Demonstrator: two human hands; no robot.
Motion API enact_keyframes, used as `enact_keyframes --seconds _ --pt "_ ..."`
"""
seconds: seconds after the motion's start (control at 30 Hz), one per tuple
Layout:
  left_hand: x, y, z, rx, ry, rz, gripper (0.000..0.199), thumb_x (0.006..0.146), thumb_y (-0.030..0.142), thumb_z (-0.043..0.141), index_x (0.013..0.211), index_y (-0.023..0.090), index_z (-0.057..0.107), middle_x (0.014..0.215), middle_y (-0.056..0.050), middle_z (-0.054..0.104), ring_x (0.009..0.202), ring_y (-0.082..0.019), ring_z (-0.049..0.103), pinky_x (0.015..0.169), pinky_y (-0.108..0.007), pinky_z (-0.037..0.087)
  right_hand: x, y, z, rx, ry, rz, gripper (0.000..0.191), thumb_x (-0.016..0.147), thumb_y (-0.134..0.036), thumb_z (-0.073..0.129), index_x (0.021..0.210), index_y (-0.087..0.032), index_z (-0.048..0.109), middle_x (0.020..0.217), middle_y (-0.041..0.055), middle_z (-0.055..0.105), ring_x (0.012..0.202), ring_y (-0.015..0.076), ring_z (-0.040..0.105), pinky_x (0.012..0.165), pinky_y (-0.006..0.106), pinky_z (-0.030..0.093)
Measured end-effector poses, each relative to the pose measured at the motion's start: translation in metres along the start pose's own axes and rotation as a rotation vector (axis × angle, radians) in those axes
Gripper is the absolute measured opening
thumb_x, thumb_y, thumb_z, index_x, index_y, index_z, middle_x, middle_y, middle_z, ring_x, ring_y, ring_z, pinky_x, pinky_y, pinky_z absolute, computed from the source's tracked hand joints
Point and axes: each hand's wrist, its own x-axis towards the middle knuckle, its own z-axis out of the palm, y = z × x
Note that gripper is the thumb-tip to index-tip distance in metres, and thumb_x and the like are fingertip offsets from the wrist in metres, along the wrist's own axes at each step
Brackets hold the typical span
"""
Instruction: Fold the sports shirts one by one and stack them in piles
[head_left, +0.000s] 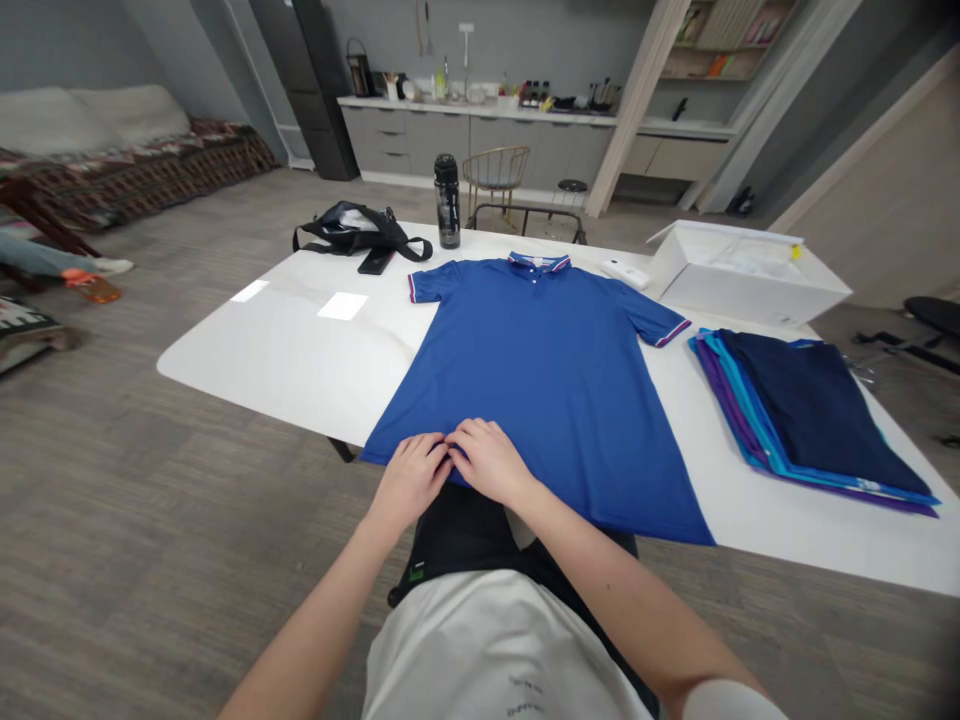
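A blue polo shirt (547,370) lies spread face up on the white table (300,370), its collar toward the far side and its hem at the near edge. Both of my hands are at the left part of the hem, side by side with their fingertips almost meeting. My left hand (415,478) has its bent fingers closed on the hem. My right hand (489,460) is likewise closed on the hem, just to the right. The fabric between the fingers is mostly hidden. The sleeves lie out to both sides.
Folded clothes (817,410) are stacked at the right, in front of a white box (746,275). At the back are a black bag (360,230), a phone (376,261), a dark bottle (448,205) and a small white object (626,273). Someone's leg (45,254) shows far left.
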Motion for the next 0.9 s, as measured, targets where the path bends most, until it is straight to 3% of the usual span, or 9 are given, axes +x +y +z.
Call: enact_keyframes --seconds 0.1,0.23,0.47,0.7,0.9 --pt "-0.021 -0.018 -0.006 -0.005 -0.061 0.078 0.028 0.097 0.029 0.058 0.124 0.021 0.063 0.129 -0.009 0.064 0.12 -0.025 0.058 0.106 -0.046 0.044 0.001 -0.014 0.013 -0.006 -0.036 -0.026 0.015 0.097 -0.029 0.063 0.109 -0.021 0.065 0.104 0.005 0.063 0.1 0.0211 0.053 0.085 0.036 0.039" --pt "-0.034 -0.029 -0.005 -0.004 -0.028 0.131 0.023 0.1 0.02 0.052 0.119 0.021 0.065 0.123 -0.006 0.068 0.116 -0.021 0.06 0.11 -0.045 0.042 -0.009 -0.021 0.018 -0.046 -0.041 -0.023 0.018 0.095 -0.03 0.064 0.111 -0.022 0.064 0.106 0.0056 0.062 0.101 0.0225 0.052 0.086 0.037 0.037" --pt "-0.03 -0.028 -0.003 0.001 0.0 0.142 0.022 0.098 0.019 0.055 0.115 0.022 0.068 0.114 -0.006 0.07 0.107 -0.021 0.064 0.102 -0.045 0.048 -0.021 -0.027 0.016 -0.16 -0.043 0.002 0.022 0.09 -0.016 0.062 0.111 -0.022 0.062 0.103 0.0063 0.062 0.098 0.0241 0.051 0.082 0.038 0.037" --pt "-0.035 -0.029 0.001 0.03 0.052 0.14 0.026 0.097 0.012 0.051 0.113 0.021 0.068 0.111 -0.006 0.072 0.104 -0.021 0.065 0.101 -0.044 0.048 -0.028 -0.031 0.028 -0.187 0.007 -0.01 0.016 0.095 -0.017 0.055 0.107 -0.022 0.063 0.095 0.0051 0.063 0.093 0.0236 0.053 0.082 0.038 0.037" --pt "-0.044 -0.036 -0.002 0.073 0.126 0.038 0.03 0.098 0.011 0.049 0.121 0.02 0.065 0.116 -0.009 0.071 0.108 -0.024 0.064 0.099 -0.044 0.047 -0.027 -0.031 0.03 -0.2 0.035 -0.073 0.014 0.097 -0.015 0.054 0.103 -0.021 0.064 0.093 0.0042 0.064 0.089 0.0215 0.054 0.08 0.037 0.038"
